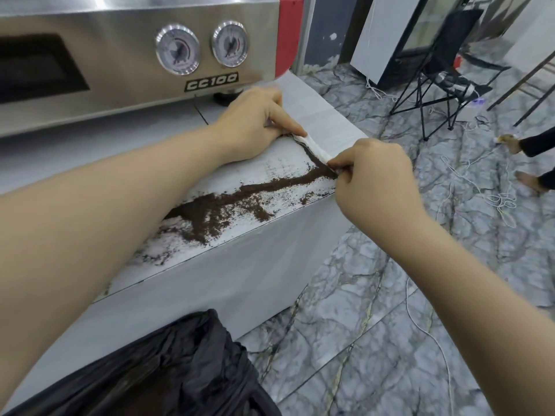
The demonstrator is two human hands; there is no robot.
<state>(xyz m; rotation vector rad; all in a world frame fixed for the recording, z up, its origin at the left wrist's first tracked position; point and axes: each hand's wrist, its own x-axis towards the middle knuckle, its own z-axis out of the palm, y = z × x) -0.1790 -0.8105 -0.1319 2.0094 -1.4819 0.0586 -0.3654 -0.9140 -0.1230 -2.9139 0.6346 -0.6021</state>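
A folded white tissue (315,147) stretches between my two hands on the white counter (324,115). My left hand (252,121) pinches its far end, with the wrist resting on the counter. My right hand (375,172) pinches the near end at the counter's edge. The tissue's lower edge touches a long trail of spilled brown coffee grounds (240,196), which runs along the counter toward me and spreads under my left forearm.
A steel espresso machine (120,55) with two gauges stands at the back of the counter. A bin lined with a black bag (180,370) sits below the counter edge. On the marble floor at right are cables, a black stand (435,94) and another person's feet (522,163).
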